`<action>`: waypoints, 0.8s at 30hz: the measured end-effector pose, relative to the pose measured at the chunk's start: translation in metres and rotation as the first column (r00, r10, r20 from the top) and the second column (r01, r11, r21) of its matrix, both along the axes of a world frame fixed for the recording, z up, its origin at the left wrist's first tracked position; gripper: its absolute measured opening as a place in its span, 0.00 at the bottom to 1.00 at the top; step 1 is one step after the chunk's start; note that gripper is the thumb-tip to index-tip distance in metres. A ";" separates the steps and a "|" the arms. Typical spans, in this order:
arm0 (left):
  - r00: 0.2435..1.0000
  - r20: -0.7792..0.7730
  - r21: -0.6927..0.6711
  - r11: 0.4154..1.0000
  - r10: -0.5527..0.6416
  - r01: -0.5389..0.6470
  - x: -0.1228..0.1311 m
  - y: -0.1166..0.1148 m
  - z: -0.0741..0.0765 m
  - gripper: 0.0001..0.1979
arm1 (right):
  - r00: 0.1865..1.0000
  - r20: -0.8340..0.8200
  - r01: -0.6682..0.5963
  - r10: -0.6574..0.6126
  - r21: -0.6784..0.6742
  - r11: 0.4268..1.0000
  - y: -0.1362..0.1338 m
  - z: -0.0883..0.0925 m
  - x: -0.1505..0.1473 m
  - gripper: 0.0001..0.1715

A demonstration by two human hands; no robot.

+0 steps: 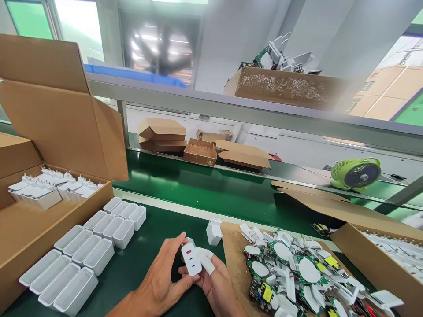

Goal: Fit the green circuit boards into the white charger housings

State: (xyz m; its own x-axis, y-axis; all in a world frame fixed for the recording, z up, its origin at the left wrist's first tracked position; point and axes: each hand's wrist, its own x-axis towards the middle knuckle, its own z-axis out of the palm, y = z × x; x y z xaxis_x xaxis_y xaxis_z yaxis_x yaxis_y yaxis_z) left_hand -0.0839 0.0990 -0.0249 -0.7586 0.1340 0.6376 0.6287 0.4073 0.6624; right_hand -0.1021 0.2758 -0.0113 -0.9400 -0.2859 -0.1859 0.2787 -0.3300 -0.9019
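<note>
Both my hands hold one white charger (191, 259) low in the middle of the view, its port face turned up with a red port on top. My left hand (161, 277) wraps it from the left, thumb on its side. My right hand (214, 281) grips it from the right; white tape covers a fingertip. A second white charger (214, 231) with its plug prongs up stands alone on the green belt just beyond. To the right lies a heap of circuit boards (297, 273) on a cardboard sheet.
Rows of empty white charger shells (86, 251) lie on the belt at left. An open carton (49, 193) at far left holds finished chargers. Another carton (380, 251) sits at right. Flat boxes (198, 147) and a green fan (357, 174) stand behind.
</note>
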 end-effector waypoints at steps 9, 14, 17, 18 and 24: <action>0.960 0.247 -0.113 0.988 0.129 -0.104 -0.010 -0.008 -0.012 0.39 | 0.562 -0.801 0.505 0.206 0.530 0.681 0.020 0.011 0.007 0.10; 0.980 0.183 -0.193 0.981 0.072 -0.036 -0.019 -0.008 -0.013 0.33 | 0.638 -0.768 0.673 -0.050 0.525 0.521 0.044 0.001 -0.018 0.28; 0.975 0.217 -0.226 0.974 0.052 -0.002 -0.031 0.001 -0.013 0.29 | 0.754 -0.653 0.579 -0.067 0.613 0.537 0.051 -0.021 -0.033 0.38; 0.972 0.233 -0.236 0.972 0.040 0.017 -0.037 0.005 -0.013 0.29 | 0.777 -0.626 0.552 -0.069 0.624 0.554 0.052 -0.028 -0.036 0.39; 0.967 0.255 -0.243 0.966 -0.021 0.085 -0.081 0.039 -0.014 0.30 | 0.803 -0.591 0.503 -0.078 0.602 0.620 0.053 -0.049 -0.041 0.41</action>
State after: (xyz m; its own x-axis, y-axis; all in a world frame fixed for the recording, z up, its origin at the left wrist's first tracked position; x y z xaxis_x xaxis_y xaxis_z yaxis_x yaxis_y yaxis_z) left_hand -0.1651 0.1381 -0.0384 -0.8759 0.3088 0.3708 0.4825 0.5506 0.6812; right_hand -0.1430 0.3287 -0.0603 -0.9581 0.0410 0.2836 -0.2303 0.4783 -0.8474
